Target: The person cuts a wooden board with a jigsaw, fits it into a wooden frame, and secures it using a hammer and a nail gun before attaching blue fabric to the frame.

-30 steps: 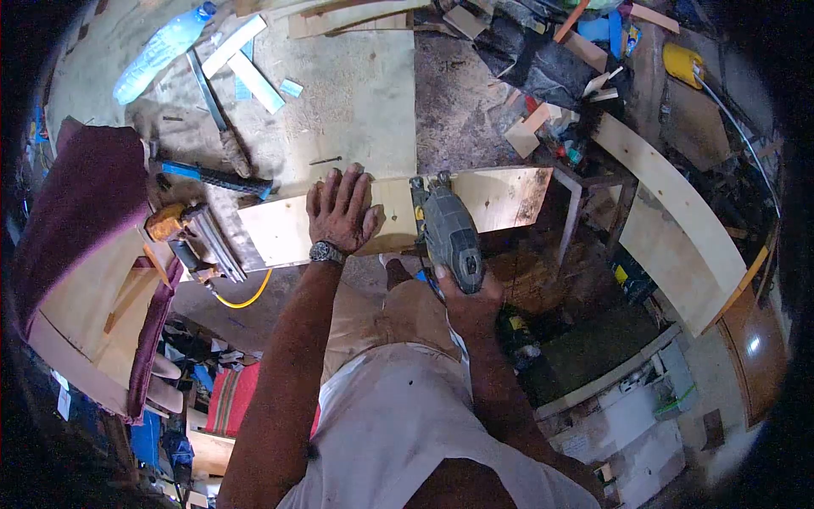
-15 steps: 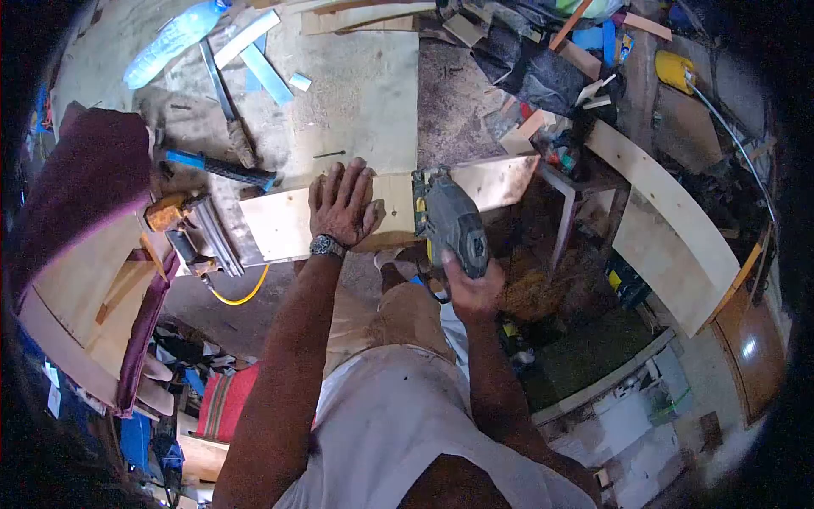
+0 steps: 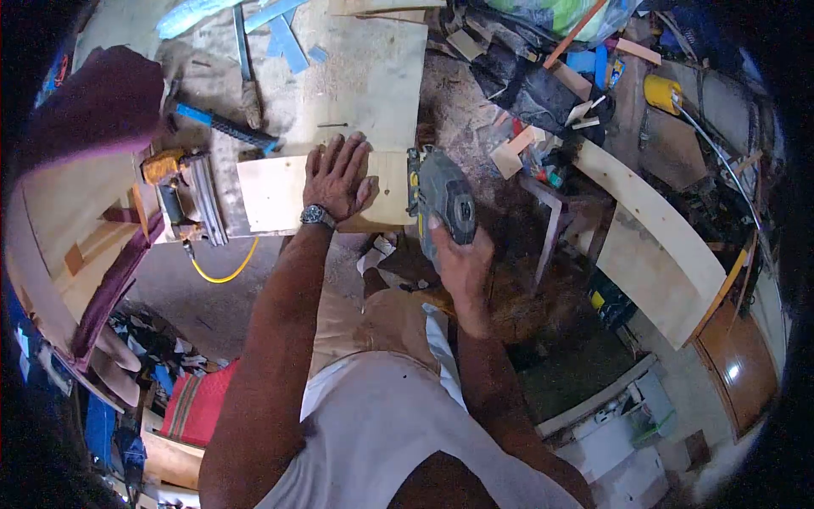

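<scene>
My left hand (image 3: 336, 180) lies flat on a pale wooden board (image 3: 271, 193), fingers stretched out and a watch on the wrist. The board rests along the near edge of the worktable. In my right hand (image 3: 463, 259) is a grey and black jigsaw (image 3: 447, 195), gripped from its near end. Its yellow-edged base sits at the board's right end; the blade is hidden. A dark nail-like piece (image 3: 332, 125) lies just beyond my left fingertips.
A blue-handled tool (image 3: 225, 129) and a nail gun (image 3: 188, 199) with a yellow hose (image 3: 222, 276) lie left. Farther back are a hammer-like tool (image 3: 247, 76) and blue strips (image 3: 288, 44). A curved wooden panel (image 3: 653, 212) and a stool (image 3: 551, 212) stand right.
The board's part to the right of the jigsaw is no longer there; the board now ends at the jigsaw. The view has shifted slightly. My left hand stays flat on the board.
</scene>
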Motion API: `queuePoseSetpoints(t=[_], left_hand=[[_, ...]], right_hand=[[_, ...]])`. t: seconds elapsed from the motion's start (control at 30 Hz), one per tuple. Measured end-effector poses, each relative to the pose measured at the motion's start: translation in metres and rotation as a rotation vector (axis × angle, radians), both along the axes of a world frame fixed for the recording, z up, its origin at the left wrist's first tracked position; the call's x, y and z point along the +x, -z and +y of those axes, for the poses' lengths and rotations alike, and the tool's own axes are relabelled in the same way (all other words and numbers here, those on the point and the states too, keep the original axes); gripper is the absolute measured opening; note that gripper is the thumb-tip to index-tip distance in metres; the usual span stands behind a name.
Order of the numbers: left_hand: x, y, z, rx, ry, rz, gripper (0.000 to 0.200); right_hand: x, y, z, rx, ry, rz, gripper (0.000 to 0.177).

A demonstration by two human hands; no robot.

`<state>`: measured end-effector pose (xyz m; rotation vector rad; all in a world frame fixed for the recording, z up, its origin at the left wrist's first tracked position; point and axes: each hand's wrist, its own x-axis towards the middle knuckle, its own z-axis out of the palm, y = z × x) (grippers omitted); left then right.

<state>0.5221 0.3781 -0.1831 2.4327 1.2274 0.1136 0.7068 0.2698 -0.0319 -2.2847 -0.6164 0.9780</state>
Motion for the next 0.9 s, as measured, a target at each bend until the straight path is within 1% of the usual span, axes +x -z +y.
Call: queuePoseSetpoints(t=[0.07,0.13,0.27,0.33,0.4,0.47,0.5,0.53,0.6,0.63,0.73,0.77,0.87,0.9], left_hand=[[0.000,-0.003,0.000,0.015,-0.002,-0.004,0.061],[0.000,-0.006,-0.003,0.018,0.001,-0.006,0.062],[-0.004,-0.005,-0.003,0.024,0.008,-0.025,0.062],[-0.006,0.000,-0.005,0.058,0.006,-0.042,0.062],[-0.008,0.002,-0.005,0.055,0.001,-0.061,0.063],[-0.008,-0.004,-0.006,0.043,-0.001,-0.075,0.063],[-0.010,0.000,-0.006,0.064,0.016,-0.069,0.067],[-0.012,0.003,-0.007,0.047,0.024,-0.118,0.069],[-0.023,0.011,-0.003,0.023,0.039,-0.200,0.071],[-0.031,0.017,0.001,0.005,0.091,-0.211,0.080],[-0.066,-0.029,0.015,-0.063,0.113,-0.039,0.089],[-0.081,-0.028,0.019,-0.079,0.120,0.014,0.102],[-0.105,-0.026,0.027,-0.082,0.221,0.195,0.108],[-0.105,-0.041,0.024,-0.117,0.216,0.233,0.116]], right_hand=[[0.005,0.011,-0.007,-0.010,-0.059,-0.066,0.039],[0.009,0.015,-0.013,0.019,-0.050,-0.079,0.039],[0.008,0.000,-0.017,0.166,0.082,0.082,0.040],[0.007,-0.014,-0.032,0.071,0.152,0.184,0.048],[0.005,-0.006,-0.067,0.181,0.166,0.000,0.041],[-0.005,-0.035,-0.091,0.206,0.265,0.015,0.039],[-0.007,-0.048,-0.106,0.157,0.362,0.088,0.035],[-0.008,-0.060,-0.122,0.109,0.455,0.169,0.031],[-0.003,-0.067,-0.161,0.260,0.592,0.469,0.029],[-0.001,-0.066,-0.180,0.332,0.658,0.619,0.028],[-0.002,-0.066,-0.227,0.613,0.864,1.026,0.029],[-0.007,-0.067,-0.234,0.637,0.906,0.975,0.033],[-0.013,-0.055,-0.261,0.585,0.996,0.962,0.031],[-0.016,-0.052,-0.266,0.514,1.064,0.937,0.030]])
